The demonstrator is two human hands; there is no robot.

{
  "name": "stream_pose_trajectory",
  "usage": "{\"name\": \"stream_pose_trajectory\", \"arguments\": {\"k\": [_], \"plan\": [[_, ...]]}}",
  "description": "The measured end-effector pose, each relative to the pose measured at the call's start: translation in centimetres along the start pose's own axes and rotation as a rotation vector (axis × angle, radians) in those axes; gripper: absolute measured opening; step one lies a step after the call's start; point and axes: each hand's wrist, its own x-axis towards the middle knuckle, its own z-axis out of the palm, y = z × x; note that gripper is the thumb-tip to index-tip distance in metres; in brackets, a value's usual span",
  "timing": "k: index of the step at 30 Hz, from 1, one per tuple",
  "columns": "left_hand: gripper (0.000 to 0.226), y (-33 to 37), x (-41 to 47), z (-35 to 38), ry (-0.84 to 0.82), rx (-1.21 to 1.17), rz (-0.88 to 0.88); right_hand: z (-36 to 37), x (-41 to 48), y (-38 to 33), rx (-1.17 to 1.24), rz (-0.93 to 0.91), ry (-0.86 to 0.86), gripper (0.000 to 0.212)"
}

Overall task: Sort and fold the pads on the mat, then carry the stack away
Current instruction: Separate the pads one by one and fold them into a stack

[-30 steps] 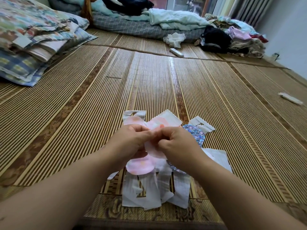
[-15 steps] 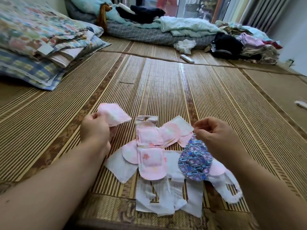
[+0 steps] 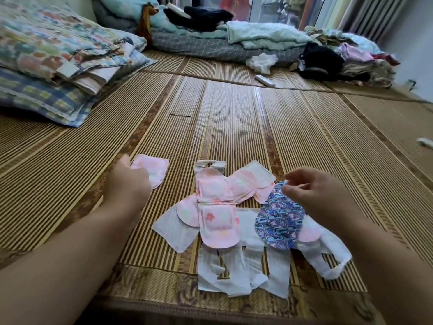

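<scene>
Two hands over mat (image 3: 234, 127). Left hand (image 3: 127, 184) pinches folded pink pad (image 3: 152, 168), left of pad pile (image 3: 234, 221) w/ gap between. Right hand (image 3: 314, 191) empty, fingers loosely curled, above blue pad (image 3: 277, 225) at pile's right.

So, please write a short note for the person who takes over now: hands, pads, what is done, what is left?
Left hand: holds a folded pink pad at the mat, left of the pile.
Right hand: empty, fingers loose, above the blue patterned pad.
Pile: pink floral pads and white pads overlap, unfolded.
Done: one pad folded.
Left: fold the others, stack, carry away.
</scene>
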Motion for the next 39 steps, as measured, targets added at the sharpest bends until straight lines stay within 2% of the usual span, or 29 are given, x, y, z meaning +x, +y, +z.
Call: {"name": "stream_pose_trajectory", "arguments": {"k": [3,8,10,13,16,18,23,26,30,32,34,36,39], "plan": [[0.047,0.3,-2.2,0.0,-0.106,0.064,0.341,1.4,-1.0,-1.2,-0.135,-0.146,-0.179,0.033],[0.035,-0.4,-3.7,1.5,-0.426,0.226,0.606,5.7,-2.4,-3.4,-0.289,-0.453,-0.471,0.047],[0.032,-1.0,-4.0,2.1,-0.543,0.299,0.682,7.0,-2.4,-3.5,-0.353,-0.530,-0.479,0.047],[0.023,-2.0,-4.3,2.6,-0.698,0.478,0.759,7.6,-2.2,-3.5,-0.345,-0.588,-0.410,0.028],[0.022,-2.1,-4.3,2.7,-0.728,0.528,0.789,7.8,-2.0,-3.2,-0.308,-0.601,-0.375,0.018],[0.030,-2.1,-4.1,2.6,-0.741,0.508,0.796,7.8,-2.1,-3.3,-0.253,-0.562,-0.362,0.013],[0.060,-1.8,-3.5,1.5,-0.843,0.406,0.753,6.4,-1.9,-3.9,0.140,-0.166,-0.278,0.012],[0.064,-1.6,-3.5,1.7,-0.798,0.375,0.783,5.0,-1.5,-5.0,0.406,-0.066,-0.260,0.017],[0.033,-0.7,-3.5,2.3,-0.581,0.229,0.840,3.7,-1.0,-6.2,0.747,0.035,-0.289,0.016],[0.017,-0.2,-3.3,2.5,-0.561,0.130,0.802,3.1,-1.0,-6.6,0.858,0.091,-0.306,0.012],[0.024,0.3,-3.4,2.7,-0.571,0.013,0.753,2.9,-1.0,-6.8,0.926,0.135,-0.273,0.012],[0.035,1.1,-3.7,2.9,-0.540,-0.087,0.706,2.9,-1.0,-6.8,0.884,0.085,-0.135,0.008],[0.032,2.3,-4.1,2.8,-0.470,-0.165,0.659,3.0,-1.7,-6.6,0.551,-0.206,0.209,0.022]]}}
